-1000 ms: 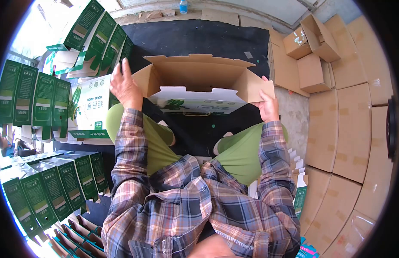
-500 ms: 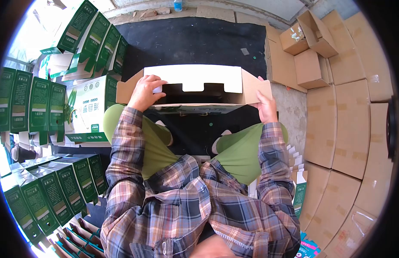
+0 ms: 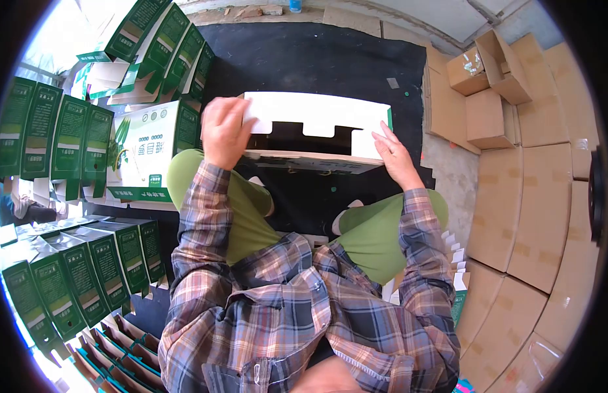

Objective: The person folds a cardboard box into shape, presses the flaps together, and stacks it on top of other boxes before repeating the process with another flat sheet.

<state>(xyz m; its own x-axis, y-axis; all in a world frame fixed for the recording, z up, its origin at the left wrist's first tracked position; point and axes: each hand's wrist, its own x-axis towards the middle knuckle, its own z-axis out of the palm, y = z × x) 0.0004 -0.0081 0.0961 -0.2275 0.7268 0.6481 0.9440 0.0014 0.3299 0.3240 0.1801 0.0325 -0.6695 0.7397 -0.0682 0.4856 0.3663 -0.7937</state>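
Observation:
A carton (image 3: 320, 107) with a white outside lies on its side across my knees, its slotted opening turned up toward me. Its inside is dark, and two small handle-like pieces show under its near edge. At the left end, my left hand (image 3: 224, 134) grips the folded-in end flap, slightly blurred, with the thumb over the white tab. My right hand (image 3: 399, 160) holds the right end, fingers bent over the other white tab (image 3: 366, 143). The near panel is seen edge-on, so its print is mostly hidden.
Green-and-white printed cartons (image 3: 143, 150) stand in rows on my left, with more partitioned cardboard (image 3: 114, 360) below them. Brown boxes (image 3: 491, 203) are stacked along the right, and small open ones (image 3: 491, 118) sit at the upper right. A black mat (image 3: 304, 59) covers the floor.
Both brown end flaps, spread outward before, are now folded in, and white tabs show at each end. My hands have moved with them, and the whole view has shifted slightly.

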